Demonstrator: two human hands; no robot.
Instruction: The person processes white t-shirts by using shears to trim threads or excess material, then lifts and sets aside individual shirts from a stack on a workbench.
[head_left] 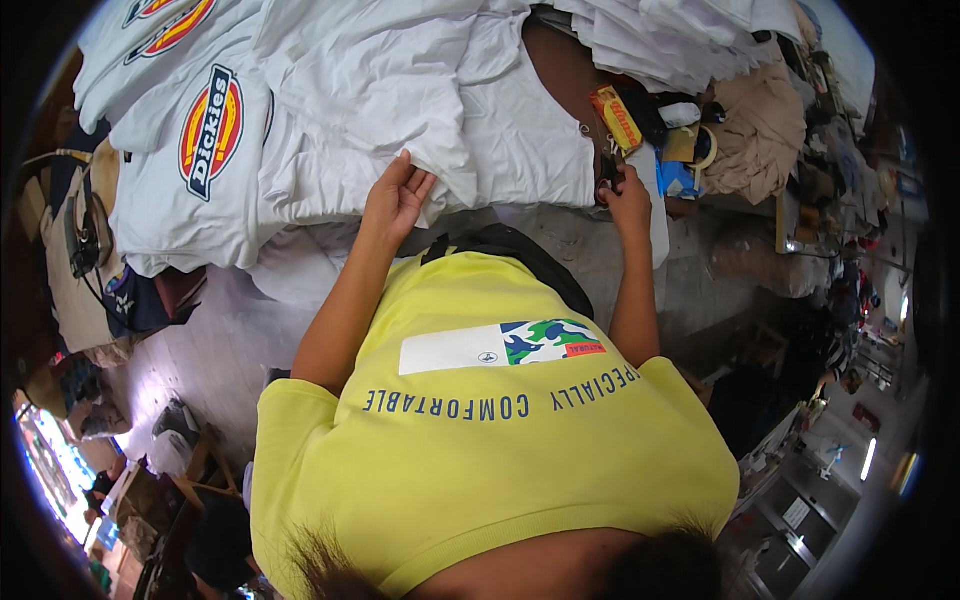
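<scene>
A pile of white T-shirts [400, 90] covers the table in front of me; some carry a round red, yellow and blue logo [210, 130]. My left hand [395, 200] lies flat with the palm up and fingers stretched out, its fingertips touching the edge of a fold in a white shirt. My right hand [630, 195] is closed around a small dark tool [608, 180] at the right edge of the shirts, beside a hanging strip of white cloth [655, 205]. I cannot make out what the tool is. I wear a yellow shirt [480, 430].
A yellow and red packet [617, 118] lies just beyond my right hand, with tape rolls and small items [690, 145] and beige cloth [760, 125] to the right. More white garments [680, 35] are stacked at the back. Bags and clutter [90, 260] stand at the left.
</scene>
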